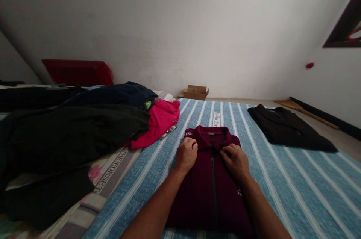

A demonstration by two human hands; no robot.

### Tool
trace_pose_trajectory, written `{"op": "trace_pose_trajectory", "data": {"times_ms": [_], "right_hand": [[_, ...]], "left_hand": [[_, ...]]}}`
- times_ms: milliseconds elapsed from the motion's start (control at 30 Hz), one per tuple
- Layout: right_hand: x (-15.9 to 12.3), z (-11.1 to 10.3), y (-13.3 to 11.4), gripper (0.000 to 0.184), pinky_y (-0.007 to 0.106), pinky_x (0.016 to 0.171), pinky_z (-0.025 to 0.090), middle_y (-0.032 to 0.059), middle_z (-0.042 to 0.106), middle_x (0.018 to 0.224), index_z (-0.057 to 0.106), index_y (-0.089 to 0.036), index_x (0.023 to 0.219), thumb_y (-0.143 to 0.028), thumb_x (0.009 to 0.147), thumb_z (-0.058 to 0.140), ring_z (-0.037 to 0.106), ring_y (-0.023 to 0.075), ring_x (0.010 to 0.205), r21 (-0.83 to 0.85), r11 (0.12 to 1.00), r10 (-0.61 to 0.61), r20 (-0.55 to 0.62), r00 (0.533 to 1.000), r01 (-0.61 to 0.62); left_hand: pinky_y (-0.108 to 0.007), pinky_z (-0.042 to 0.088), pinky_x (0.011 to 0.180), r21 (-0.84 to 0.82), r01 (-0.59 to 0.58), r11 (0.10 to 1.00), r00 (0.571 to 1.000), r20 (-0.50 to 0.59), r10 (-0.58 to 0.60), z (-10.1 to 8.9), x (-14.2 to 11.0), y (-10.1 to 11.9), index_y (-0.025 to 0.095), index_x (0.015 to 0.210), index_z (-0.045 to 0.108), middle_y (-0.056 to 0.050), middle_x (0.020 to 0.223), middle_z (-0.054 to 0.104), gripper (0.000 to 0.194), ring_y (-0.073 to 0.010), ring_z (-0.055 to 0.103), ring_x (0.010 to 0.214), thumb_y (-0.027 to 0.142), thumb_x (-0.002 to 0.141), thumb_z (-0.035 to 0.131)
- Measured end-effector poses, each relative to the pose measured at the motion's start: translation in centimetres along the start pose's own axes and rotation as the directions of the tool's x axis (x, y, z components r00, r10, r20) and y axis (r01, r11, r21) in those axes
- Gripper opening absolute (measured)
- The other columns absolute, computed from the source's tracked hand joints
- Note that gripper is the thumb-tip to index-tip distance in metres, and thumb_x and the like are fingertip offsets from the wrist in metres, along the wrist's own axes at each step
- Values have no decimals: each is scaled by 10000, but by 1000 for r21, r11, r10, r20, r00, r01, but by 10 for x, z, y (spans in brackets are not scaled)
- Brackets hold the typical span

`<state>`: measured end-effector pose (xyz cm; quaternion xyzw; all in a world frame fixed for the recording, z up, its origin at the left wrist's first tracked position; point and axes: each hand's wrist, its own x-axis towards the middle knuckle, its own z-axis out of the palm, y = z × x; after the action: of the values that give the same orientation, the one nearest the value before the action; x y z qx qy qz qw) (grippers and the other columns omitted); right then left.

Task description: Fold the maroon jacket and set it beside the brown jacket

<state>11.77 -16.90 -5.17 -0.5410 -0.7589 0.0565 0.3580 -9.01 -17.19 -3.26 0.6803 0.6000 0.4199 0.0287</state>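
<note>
A maroon zip-front jacket (210, 190) lies flat, front up, on the blue striped sheet (296, 186). My left hand (186, 154) pinches the fabric just below the collar, left of the zipper. On the other side of the zipper my right hand (235, 161) grips the fabric near the zipper's top. Both hands rest on the garment's chest, close together.
A heap of black, navy and pink clothes (84, 126) covers the left side. A folded black garment (287, 128) lies at the right on the sheet. A small cardboard box (196, 92) stands by the far wall, a red cushion (77, 72) at the back left.
</note>
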Motion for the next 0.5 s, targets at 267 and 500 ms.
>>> {"op": "trace_pose_trajectory", "data": {"times_ms": [267,500], "right_hand": [[0,-1,1,177,280,679,375,34,607,787,658,-213,773,-327,814,529,519,179,767,-1,1000,8,7,1000,-8],[1,-2,-1,175,278,667,373,33,603,764,656,-206,751,-322,803,535,522,177,753,16,1000,11,-24,1000,-10]], "left_hand": [[-291,472,792,-24,-8,1000,998,-59,7,-5,5,-2,167,795,616,-57,844,628,125,-168,596,825,105,769,511],[-292,462,838,-20,-47,999,999,-8,46,-4,7,-4,181,795,612,-50,899,646,132,-166,597,880,111,758,507]]}}
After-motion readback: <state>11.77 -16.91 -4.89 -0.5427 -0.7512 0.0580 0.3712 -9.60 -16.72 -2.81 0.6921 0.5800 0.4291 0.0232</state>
